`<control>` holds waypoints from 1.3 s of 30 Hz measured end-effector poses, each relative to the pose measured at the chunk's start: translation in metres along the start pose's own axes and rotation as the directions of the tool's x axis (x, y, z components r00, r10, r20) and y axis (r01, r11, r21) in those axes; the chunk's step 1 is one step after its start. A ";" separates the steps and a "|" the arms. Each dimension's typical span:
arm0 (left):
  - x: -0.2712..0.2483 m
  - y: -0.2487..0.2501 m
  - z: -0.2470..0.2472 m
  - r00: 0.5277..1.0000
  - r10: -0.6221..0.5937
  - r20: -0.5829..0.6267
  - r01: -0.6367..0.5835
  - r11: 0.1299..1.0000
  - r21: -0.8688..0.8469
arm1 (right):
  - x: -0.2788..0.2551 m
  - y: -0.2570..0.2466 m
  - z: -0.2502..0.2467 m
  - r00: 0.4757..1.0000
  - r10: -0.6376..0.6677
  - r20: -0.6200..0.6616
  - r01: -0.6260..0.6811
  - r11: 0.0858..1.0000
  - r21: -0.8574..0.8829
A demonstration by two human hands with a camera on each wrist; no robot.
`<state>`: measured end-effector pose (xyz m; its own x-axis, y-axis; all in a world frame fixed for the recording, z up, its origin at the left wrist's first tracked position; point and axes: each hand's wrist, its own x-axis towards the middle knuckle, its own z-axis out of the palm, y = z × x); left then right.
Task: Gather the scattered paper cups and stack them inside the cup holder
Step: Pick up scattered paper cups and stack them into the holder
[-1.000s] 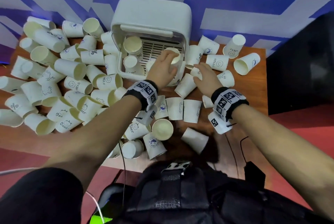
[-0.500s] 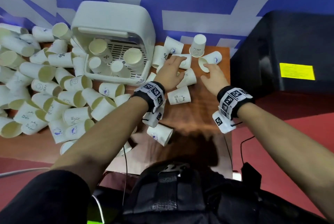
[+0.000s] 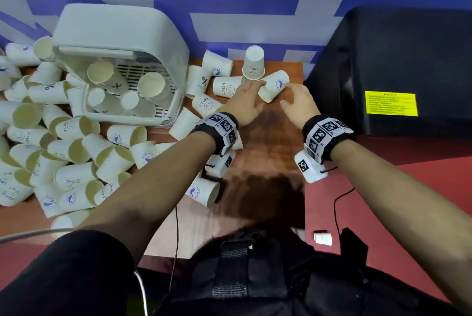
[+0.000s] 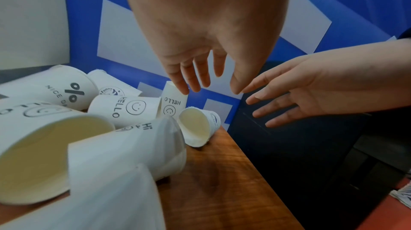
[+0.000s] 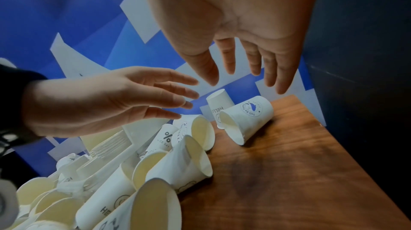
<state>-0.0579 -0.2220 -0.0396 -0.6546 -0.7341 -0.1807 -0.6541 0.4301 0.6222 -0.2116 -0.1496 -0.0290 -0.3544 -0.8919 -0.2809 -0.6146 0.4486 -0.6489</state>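
Observation:
The white cup holder [image 3: 120, 34] stands at the back left with several paper cups [image 3: 150, 86] stacked inside. Both hands hover at the table's back right corner, fingers straight and holding nothing. My left hand [image 3: 251, 88] [image 4: 211, 89] is just above a lying HELLO cup [image 3: 226, 87] and next to an upside-down HELLO cup [image 3: 252, 65] [image 4: 172, 102]. My right hand [image 3: 288, 93] [image 5: 244, 84] is spread over a blue-logo cup [image 3: 274, 86] [image 5: 246, 117] lying on its side, mouth toward me.
A heap of scattered cups [image 3: 63, 149] covers the table's left half. A black box [image 3: 396, 73] with a yellow label stands right against the wooden table's [image 3: 270, 142] right edge. A blue and white wall is behind. One cup [image 3: 204, 192] lies near the front.
My left hand has left the cup holder, where it held a cup, and moved right to the back corner. My right hand has moved there too. The view has swung right.

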 end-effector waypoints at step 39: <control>0.069 -0.013 0.023 0.983 -0.155 0.100 0.164 0.982 -0.090 | 0.084 0.024 0.034 0.988 0.153 0.021 -0.155 0.982 0.113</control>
<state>-0.1030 -0.2663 -0.0772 -0.5799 -0.7355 -0.3503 -0.7159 0.2549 0.6500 -0.2317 -0.2154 -0.0920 -0.4299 -0.8135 -0.3916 -0.4690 0.5719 -0.6731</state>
